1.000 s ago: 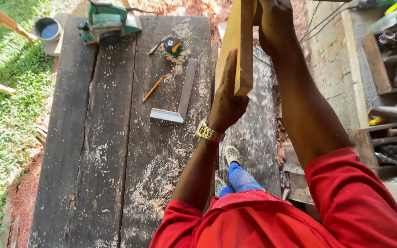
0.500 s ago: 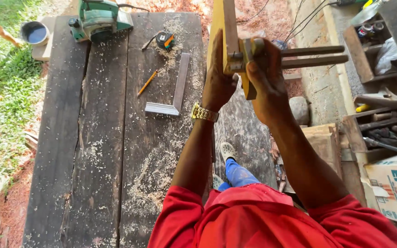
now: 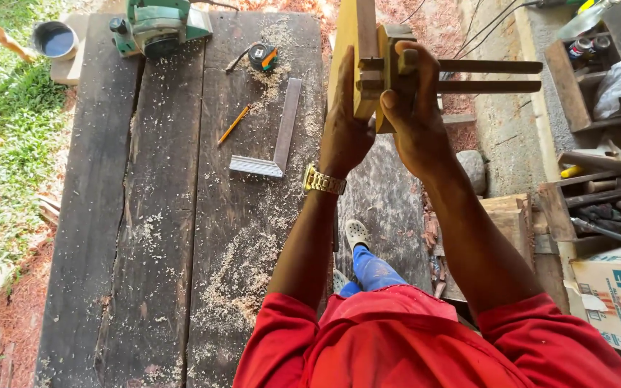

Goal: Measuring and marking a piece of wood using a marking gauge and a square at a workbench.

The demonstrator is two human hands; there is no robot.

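At the upper middle of the frame the board [image 3: 353, 54] runs lengthwise away, left hand [image 3: 345, 133] pressed flat against its left face, right hand [image 3: 411, 122] closed around the wooden gauge [image 3: 389, 61] on its right.

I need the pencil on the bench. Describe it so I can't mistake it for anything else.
Look at the dark plank workbench dusted with sawdust. Toward its far end lies a metal try square; the pencil lies just left of the square's long blade, slanted. It is the only thin orange-yellow stick there.
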